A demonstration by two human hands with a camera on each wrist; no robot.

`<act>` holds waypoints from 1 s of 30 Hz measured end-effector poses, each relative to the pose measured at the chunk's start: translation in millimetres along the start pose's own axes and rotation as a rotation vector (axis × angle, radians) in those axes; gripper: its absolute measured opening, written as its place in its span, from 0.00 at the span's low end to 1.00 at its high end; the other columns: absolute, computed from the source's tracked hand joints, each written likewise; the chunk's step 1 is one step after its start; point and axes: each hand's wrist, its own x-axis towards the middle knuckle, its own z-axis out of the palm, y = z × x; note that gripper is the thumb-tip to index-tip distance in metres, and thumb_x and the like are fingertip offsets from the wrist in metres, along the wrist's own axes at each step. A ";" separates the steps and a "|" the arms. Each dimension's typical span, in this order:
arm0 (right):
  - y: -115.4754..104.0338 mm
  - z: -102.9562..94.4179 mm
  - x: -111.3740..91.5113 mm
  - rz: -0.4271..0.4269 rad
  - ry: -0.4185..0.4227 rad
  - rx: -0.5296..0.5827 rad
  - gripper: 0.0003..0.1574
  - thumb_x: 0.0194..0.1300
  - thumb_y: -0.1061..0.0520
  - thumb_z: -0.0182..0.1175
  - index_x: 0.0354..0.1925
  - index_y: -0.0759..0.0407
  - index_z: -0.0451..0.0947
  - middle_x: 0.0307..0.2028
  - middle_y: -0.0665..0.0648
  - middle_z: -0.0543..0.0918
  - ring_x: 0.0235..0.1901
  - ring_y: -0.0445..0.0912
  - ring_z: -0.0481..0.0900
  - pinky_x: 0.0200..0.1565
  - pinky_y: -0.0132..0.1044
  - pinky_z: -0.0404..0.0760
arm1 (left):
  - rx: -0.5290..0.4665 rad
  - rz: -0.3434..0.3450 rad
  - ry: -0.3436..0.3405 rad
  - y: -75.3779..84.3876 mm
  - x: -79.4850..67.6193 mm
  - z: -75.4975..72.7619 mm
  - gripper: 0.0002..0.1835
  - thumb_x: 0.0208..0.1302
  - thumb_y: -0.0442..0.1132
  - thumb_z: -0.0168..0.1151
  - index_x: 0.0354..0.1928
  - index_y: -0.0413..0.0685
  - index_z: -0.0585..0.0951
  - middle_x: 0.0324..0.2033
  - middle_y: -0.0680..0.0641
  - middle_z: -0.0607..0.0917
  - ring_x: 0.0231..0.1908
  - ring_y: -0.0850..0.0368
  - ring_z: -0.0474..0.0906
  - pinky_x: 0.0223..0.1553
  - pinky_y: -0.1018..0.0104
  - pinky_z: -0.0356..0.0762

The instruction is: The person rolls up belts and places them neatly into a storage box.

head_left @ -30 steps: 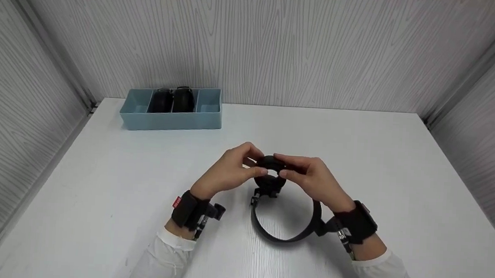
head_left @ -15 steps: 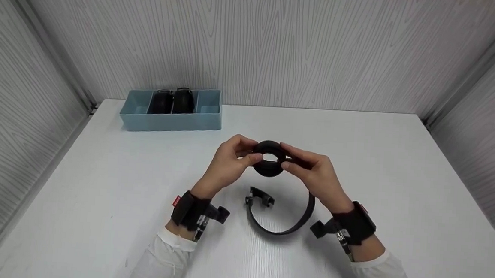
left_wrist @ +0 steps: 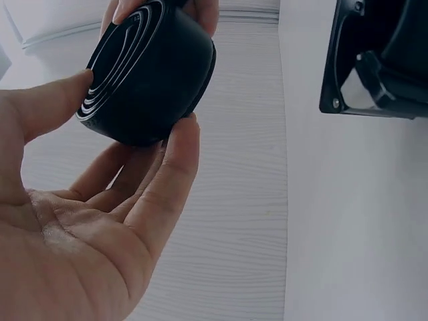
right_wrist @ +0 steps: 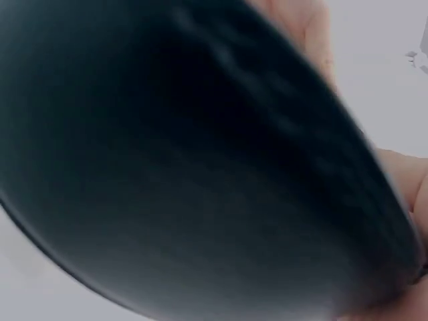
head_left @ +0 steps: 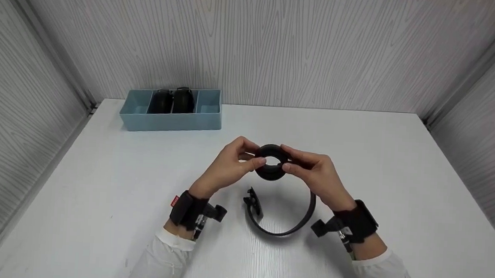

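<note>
A black belt (head_left: 269, 175) is partly rolled into a coil, held on edge over the table between both hands. My left hand (head_left: 228, 166) pinches the coil's left side, thumb in front and fingers behind. On the opposite side, the thumb and fingers of my right hand (head_left: 320, 175) grip it. Tight layers of the coiled belt (left_wrist: 154, 77) show in the left wrist view. The unrolled length loops down toward me, ending at the buckle (head_left: 255, 204) below my left hand. A blurred stretch of belt (right_wrist: 200, 167) fills most of the right wrist view.
Toward the back left stands a blue divided tray (head_left: 171, 122) with several compartments. Two dark rolled items (head_left: 183, 100) sit in its middle compartments. Wood-grain panels (head_left: 321, 49) border the white table (head_left: 379, 164) at the back and sides.
Both hands first moved the coil up and away from the buckle end, then dipped slightly. The buckle end has swung left and turned. The tray has stayed put.
</note>
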 end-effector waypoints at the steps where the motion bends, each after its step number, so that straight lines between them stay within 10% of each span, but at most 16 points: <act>1: -0.6 -1.2 0.1 0.002 -0.015 -0.008 0.28 0.68 0.60 0.70 0.66 0.54 0.80 0.61 0.57 0.84 0.61 0.50 0.82 0.58 0.40 0.81 | 0.019 0.000 -0.009 1.3 -0.8 -0.4 0.17 0.72 0.40 0.67 0.57 0.40 0.76 0.55 0.42 0.83 0.57 0.47 0.83 0.56 0.52 0.80; 14: -1.6 -4.9 -0.8 0.046 -0.145 -0.160 0.28 0.69 0.58 0.70 0.66 0.51 0.81 0.61 0.54 0.84 0.61 0.47 0.82 0.57 0.37 0.81 | 0.109 -0.018 -0.086 0.3 -3.1 1.8 0.15 0.73 0.40 0.66 0.56 0.43 0.78 0.53 0.46 0.84 0.53 0.52 0.84 0.54 0.53 0.80; 23: 1.4 4.2 0.1 0.002 0.040 0.013 0.29 0.68 0.56 0.72 0.66 0.52 0.81 0.61 0.56 0.84 0.60 0.50 0.82 0.59 0.40 0.81 | -0.018 0.022 0.084 3.0 -1.1 4.3 0.17 0.72 0.38 0.67 0.57 0.37 0.77 0.53 0.41 0.86 0.56 0.48 0.84 0.57 0.52 0.80; 30: 10.8 8.5 0.3 0.003 0.066 0.074 0.29 0.67 0.59 0.72 0.65 0.53 0.81 0.58 0.59 0.86 0.57 0.53 0.85 0.57 0.43 0.83 | -0.034 -0.018 0.036 2.0 0.3 2.6 0.16 0.73 0.36 0.65 0.56 0.36 0.76 0.52 0.40 0.86 0.53 0.48 0.86 0.52 0.57 0.81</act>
